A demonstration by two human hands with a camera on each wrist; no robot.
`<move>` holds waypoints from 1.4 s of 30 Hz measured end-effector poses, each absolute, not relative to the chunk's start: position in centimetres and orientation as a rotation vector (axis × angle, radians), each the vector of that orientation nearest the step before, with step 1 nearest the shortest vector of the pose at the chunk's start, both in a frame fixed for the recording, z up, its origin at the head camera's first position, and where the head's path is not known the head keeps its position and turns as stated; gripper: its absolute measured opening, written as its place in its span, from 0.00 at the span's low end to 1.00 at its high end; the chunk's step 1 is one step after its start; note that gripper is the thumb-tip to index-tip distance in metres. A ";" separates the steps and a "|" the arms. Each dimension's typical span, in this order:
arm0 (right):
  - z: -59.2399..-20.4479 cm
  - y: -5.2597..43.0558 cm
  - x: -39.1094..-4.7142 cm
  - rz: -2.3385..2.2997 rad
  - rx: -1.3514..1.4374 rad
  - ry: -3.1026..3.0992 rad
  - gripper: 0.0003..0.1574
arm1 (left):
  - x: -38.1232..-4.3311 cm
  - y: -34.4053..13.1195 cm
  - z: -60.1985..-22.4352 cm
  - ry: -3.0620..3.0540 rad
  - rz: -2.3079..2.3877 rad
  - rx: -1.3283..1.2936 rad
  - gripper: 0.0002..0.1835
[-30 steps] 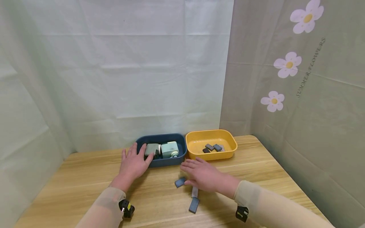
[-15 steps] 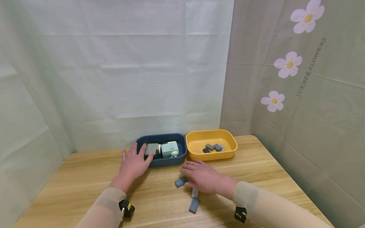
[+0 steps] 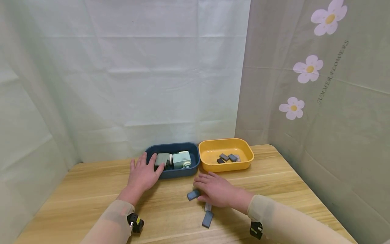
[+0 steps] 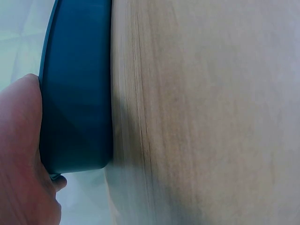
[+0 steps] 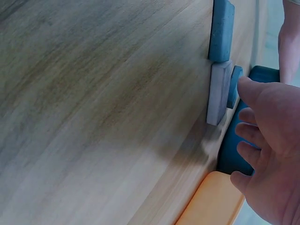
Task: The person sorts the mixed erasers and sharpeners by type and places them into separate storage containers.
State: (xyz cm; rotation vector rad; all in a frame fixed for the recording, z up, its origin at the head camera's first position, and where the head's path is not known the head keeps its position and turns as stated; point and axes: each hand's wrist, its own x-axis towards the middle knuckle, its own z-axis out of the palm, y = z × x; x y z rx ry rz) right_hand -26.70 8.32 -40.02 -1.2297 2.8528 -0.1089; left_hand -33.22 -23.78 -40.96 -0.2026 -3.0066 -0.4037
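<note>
My left hand (image 3: 143,174) rests at the left end of a dark blue bin (image 3: 176,174), its fingers spread over the rim. In the left wrist view, part of the hand (image 4: 21,145) lies against the bin's wall (image 4: 77,89). My right hand (image 3: 217,189) is low over the table with loosely bent fingers; the right wrist view shows nothing gripped. Near its thumb lies a small blue-grey rectangular block (image 3: 193,195). A light grey block (image 3: 208,206), partly under the hand, touches a second blue-grey block (image 3: 207,219) end to end.
Inside the blue bin lie a grey-green boxy item (image 3: 162,159) and a pale turquoise square bottle (image 3: 181,160). A yellow bin (image 3: 226,167) stands beside it, with several small blocks (image 3: 232,158). Fabric walls (image 3: 146,84) enclose the wooden table (image 3: 100,193).
My right hand has shifted slightly toward me, covering more of the light grey block. The left hand stays on the blue bin.
</note>
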 end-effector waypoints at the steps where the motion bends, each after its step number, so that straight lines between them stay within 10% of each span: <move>1: -40.1 8.3 -26.7 -0.109 -1.234 2.855 0.34 | -33.2 -23.8 -41.0 -3.006 -0.401 -0.203 0.44; 42: -41.7 7.5 -27.2 -0.053 -1.232 2.925 0.14 | -33.6 -23.8 -41.2 -3.003 -0.398 -0.197 0.44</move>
